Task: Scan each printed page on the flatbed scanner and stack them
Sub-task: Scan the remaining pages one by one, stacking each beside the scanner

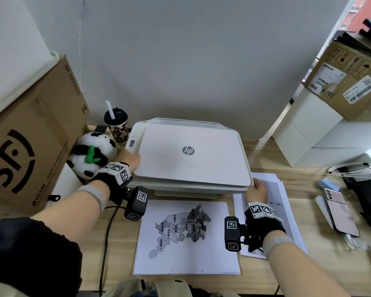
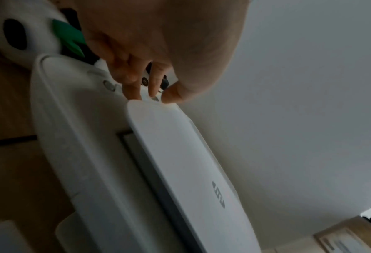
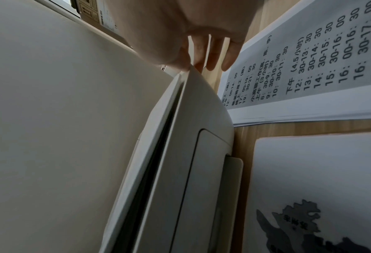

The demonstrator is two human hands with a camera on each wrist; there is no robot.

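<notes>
A white HP scanner [image 1: 191, 155] sits mid-desk. Its lid [image 2: 191, 162] is raised a crack, with a dark gap under the front edge. My left hand [image 1: 137, 157] reaches the control strip on the scanner's left, fingertips [image 2: 134, 95] down among the small buttons [image 2: 109, 85]. My right hand [image 1: 256, 186] pinches the lid's front right corner [image 3: 193, 71], thumb on top and fingers beside the edge. A printed map page [image 1: 186, 239] lies face up in front of the scanner. A stack of text pages [image 1: 285, 211] lies to the right, beneath my right hand.
A large SF cardboard box [image 1: 30, 136], a panda plush [image 1: 94, 151] and a lidded cup with a straw [image 1: 116, 125] crowd the scanner's left. White boxes [image 1: 308, 136], a coiled white cable [image 1: 351, 170] and a phone [image 1: 341, 211] lie to the right. A black cable [image 1: 107, 232] runs down the front left.
</notes>
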